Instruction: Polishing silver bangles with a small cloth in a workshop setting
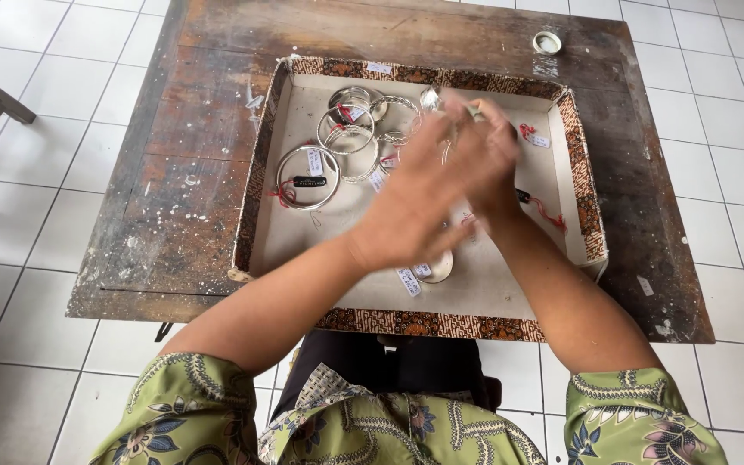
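Silver bangles point(306, 177), tagged with red thread, lie in the far-left part of a batik-edged tray point(424, 324) on a worn wooden tabletop point(174, 198). Left hand point(415, 202) and right hand point(484, 159) meet, blurred, above the tray; their grip cannot be told. Small round lid point(548, 42) at far right corner.

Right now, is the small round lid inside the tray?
No, the small round lid sits on the wooden table, outside the tray.

Short green patterned sleeves point(191, 405) with floral and paisley motifs, matching green shirt front, bare forearms, dark trousers
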